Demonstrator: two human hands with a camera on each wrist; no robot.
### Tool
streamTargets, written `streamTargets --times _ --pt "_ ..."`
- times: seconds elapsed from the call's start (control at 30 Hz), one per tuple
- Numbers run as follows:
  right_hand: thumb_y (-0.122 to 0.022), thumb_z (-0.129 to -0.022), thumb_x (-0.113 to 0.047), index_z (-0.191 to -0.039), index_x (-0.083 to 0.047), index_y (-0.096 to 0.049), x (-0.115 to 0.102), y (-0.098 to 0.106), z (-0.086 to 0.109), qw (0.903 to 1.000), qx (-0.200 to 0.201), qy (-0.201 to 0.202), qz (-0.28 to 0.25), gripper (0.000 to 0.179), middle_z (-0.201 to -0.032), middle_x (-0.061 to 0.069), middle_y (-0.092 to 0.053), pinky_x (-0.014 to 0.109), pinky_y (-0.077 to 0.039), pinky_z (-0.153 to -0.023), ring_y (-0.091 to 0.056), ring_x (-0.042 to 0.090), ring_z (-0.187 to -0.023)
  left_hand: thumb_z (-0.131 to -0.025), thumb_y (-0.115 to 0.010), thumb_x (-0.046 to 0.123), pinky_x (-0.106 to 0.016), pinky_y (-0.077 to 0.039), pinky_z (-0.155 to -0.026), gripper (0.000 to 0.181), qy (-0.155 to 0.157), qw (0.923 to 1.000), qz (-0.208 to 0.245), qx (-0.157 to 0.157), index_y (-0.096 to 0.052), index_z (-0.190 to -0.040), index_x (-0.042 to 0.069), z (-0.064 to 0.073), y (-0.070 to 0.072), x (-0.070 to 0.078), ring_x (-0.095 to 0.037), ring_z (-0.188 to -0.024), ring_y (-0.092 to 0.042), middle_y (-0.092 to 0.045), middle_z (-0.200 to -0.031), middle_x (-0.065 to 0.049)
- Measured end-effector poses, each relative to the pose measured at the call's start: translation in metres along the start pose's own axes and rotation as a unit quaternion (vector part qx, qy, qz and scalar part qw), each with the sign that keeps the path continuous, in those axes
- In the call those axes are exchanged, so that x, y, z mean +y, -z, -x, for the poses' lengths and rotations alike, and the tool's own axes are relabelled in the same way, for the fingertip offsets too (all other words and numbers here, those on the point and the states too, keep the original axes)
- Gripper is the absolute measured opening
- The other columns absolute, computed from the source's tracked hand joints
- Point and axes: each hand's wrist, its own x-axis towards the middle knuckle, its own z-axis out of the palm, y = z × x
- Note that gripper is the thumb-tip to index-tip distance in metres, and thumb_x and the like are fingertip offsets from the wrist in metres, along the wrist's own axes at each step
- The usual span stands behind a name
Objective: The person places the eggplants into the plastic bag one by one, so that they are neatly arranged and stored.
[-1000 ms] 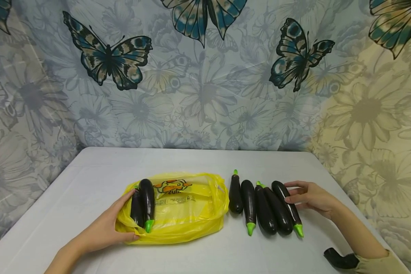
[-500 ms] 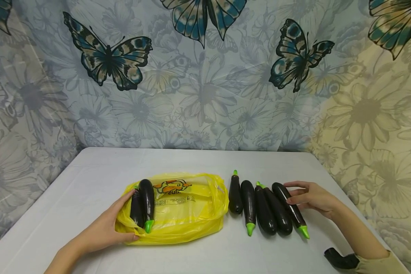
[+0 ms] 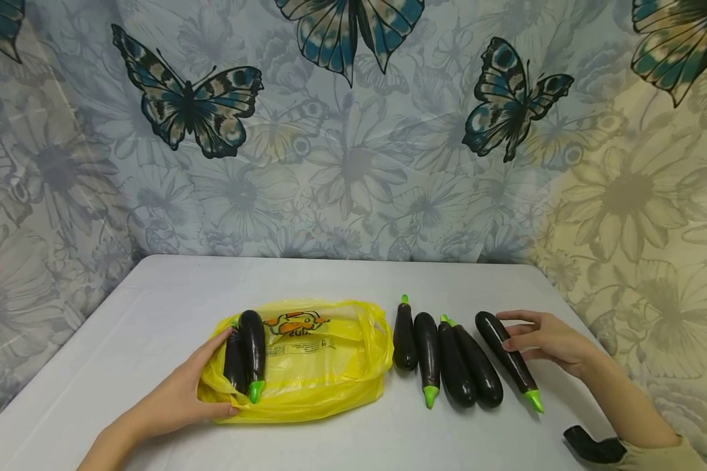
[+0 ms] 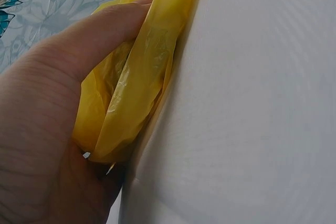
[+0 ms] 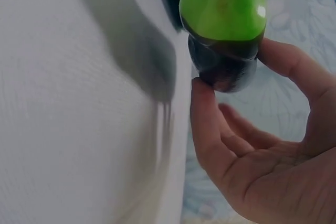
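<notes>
The right hand [image 3: 552,343] pinches one eggplant [image 3: 514,365], apart from the row [image 3: 456,369] of four and beside its end; the skin looks glossy, so a light pinch could let it slip or swing into the row; the left hand [image 3: 179,389] clamps the rim of the bag [image 3: 324,373], near two eggplants [image 3: 253,347] that lie in or on it; if that grip eases, the slack bag might sag onto the desk [image 3: 330,275].

The head view is softly lit, the wrist views dimmer; a soft shadow darkens the table [image 5: 63,129], and the glinting eggplant [image 5: 223,24] seems slightly blurred.
</notes>
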Motion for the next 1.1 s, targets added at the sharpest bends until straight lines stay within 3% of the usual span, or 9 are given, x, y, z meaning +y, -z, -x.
streamTargets --times 0.17,0.3,0.93,1.1 --pt "-0.067 -0.089 0.0 -0.136 -0.01 -0.052 0.0 0.007 0.003 0.9995 -0.018 0.004 -0.024 0.05 -0.112 0.013 -0.063 0.041 -0.057 -0.078 -0.066 0.024 -0.096 -0.07 -0.086 0.052 -0.07 -0.028 -0.102 0.116 -0.003 1.0 0.001 0.0 -0.016 -0.159 0.026 0.0 0.0 -0.001 -0.047 -0.139 -0.025 -0.023 -0.157 -0.019" --pt "-0.065 -0.091 0.0 -0.126 -0.023 -0.059 -0.001 0.009 0.004 0.9982 -0.035 0.002 -0.049 0.042 -0.111 0.012 -0.062 0.04 -0.056 -0.08 -0.066 0.022 -0.096 -0.07 -0.085 0.052 -0.069 -0.028 -0.103 0.116 -0.003 1.0 0.0 -0.001 -0.015 -0.159 0.026 0.0 -0.001 -0.001 -0.046 -0.139 -0.024 -0.023 -0.157 -0.018" --pt "-0.056 -0.095 0.002 -0.123 -0.024 -0.06 0.002 0.012 0.003 0.9918 -0.077 0.0 -0.103 0.038 -0.113 0.005 -0.056 0.036 -0.053 -0.082 -0.061 0.016 -0.096 -0.07 -0.086 0.05 -0.07 -0.028 -0.102 0.115 -0.013 0.9999 0.0 0.003 -0.016 -0.159 0.026 0.0 0.0 0.0 -0.046 -0.139 -0.025 -0.024 -0.157 -0.018" --pt "-0.055 -0.096 0.002 -0.124 -0.025 -0.06 0.001 0.012 0.004 0.9886 -0.088 0.001 -0.122 0.039 -0.113 0.004 -0.06 0.036 -0.053 -0.083 -0.061 0.017 -0.096 -0.07 -0.086 0.049 -0.07 -0.027 -0.103 0.115 -0.014 0.9999 0.005 0.003 -0.016 -0.159 0.025 0.0 0.0 0.001 -0.046 -0.139 -0.024 -0.024 -0.157 -0.018"
